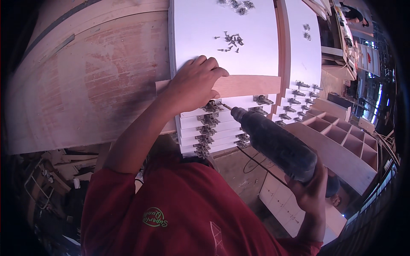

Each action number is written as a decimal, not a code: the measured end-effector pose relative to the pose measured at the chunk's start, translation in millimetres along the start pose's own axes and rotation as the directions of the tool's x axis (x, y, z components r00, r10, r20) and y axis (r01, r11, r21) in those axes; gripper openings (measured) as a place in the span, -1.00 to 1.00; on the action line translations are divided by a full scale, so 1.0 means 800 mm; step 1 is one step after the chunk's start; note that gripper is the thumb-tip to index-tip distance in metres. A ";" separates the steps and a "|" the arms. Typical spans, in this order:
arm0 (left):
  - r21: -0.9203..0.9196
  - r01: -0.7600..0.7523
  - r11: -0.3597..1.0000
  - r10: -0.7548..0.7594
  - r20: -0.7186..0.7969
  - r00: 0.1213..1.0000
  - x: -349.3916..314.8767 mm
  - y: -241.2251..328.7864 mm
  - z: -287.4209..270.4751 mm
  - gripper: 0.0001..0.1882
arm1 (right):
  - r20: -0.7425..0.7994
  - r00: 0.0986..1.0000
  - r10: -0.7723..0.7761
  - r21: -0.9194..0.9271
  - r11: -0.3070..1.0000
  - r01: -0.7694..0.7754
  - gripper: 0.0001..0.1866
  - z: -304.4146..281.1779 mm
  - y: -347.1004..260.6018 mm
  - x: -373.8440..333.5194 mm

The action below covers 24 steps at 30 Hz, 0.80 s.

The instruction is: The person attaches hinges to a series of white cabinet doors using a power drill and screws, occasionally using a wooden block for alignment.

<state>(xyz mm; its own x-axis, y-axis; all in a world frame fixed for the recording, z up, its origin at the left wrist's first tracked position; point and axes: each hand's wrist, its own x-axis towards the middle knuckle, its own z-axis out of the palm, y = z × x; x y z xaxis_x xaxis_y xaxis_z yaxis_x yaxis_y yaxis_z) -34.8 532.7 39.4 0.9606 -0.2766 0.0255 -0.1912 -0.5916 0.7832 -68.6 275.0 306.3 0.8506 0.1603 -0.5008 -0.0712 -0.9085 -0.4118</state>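
Observation:
My left hand point(194, 85) lies across a pale wooden strip point(252, 86), fingers bent over its far edge and thumb at its near edge. The strip rests on the top white panel point(230, 62) of a stack. Just below the thumb is a metal cabinet hinge point(212, 106) at the panel's near edge. My right hand point(311, 187) is closed round the handle of a dark power drill point(277, 143). Its bit points at that hinge; whether it touches a screw I cannot make out. A second hinge point(262, 100) sits further right on the same panel.
Loose screws point(232, 40) and a bag of hardware point(237, 6) lie on the top panel. A second white stack with hinges point(301, 84) stands to the right. Beyond are a wooden compartment unit point(341, 134) and a hanging cord point(265, 166). A large wooden board point(94, 77) extends left.

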 end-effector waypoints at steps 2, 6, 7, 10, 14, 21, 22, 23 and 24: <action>0.006 -0.004 1.000 0.004 -0.001 1.000 0.000 0.000 0.000 -0.44 | 0.002 1.000 0.022 0.020 1.000 -0.022 -0.36 0.000 0.000 0.000; 0.007 -0.002 1.000 0.002 0.002 1.000 0.001 0.000 0.000 -0.43 | 0.034 0.999 -0.027 -0.014 1.000 0.028 -0.36 -0.001 0.001 0.005; 0.007 -0.002 1.000 0.002 0.002 1.000 0.001 0.000 0.000 -0.43 | 0.040 0.998 -0.045 -0.030 0.998 0.047 -0.36 -0.001 0.002 0.006; 0.009 0.004 1.000 -0.004 0.001 1.000 0.001 0.000 0.002 -0.43 | 0.043 0.999 -0.012 0.000 1.000 0.012 -0.36 -0.002 -0.004 0.008; 0.007 -0.004 1.000 0.004 -0.007 1.000 0.000 -0.001 0.001 -0.43 | 0.055 0.998 0.035 0.015 0.999 -0.035 -0.36 -0.003 -0.009 0.007; 0.013 -0.008 1.000 0.008 -0.019 1.000 -0.002 -0.002 0.002 -0.44 | 0.057 0.961 0.269 0.268 0.924 -0.274 -0.49 0.007 0.009 -0.003; 0.001 -0.014 1.000 0.014 -0.017 1.000 0.000 -0.002 0.002 -0.44 | 0.056 0.940 0.336 0.358 0.872 -0.333 -0.51 0.008 0.006 -0.006; 0.005 -0.012 1.000 0.012 -0.016 1.000 0.000 -0.001 0.002 -0.44 | 0.058 0.940 0.336 0.359 0.872 -0.333 -0.51 0.012 0.010 -0.008; 0.010 -0.011 1.000 0.011 -0.015 1.000 0.000 -0.001 0.002 -0.44 | 0.073 0.932 0.355 0.404 0.844 -0.353 -0.51 0.015 0.015 -0.009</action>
<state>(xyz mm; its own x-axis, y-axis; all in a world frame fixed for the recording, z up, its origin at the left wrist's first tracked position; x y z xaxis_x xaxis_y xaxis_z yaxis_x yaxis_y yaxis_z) -34.9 532.1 37.6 0.9615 -0.2713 0.0437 -0.2034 -0.5960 0.7768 -81.9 268.1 295.7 0.7295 -0.1447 -0.6685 -0.5709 -0.6671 -0.4786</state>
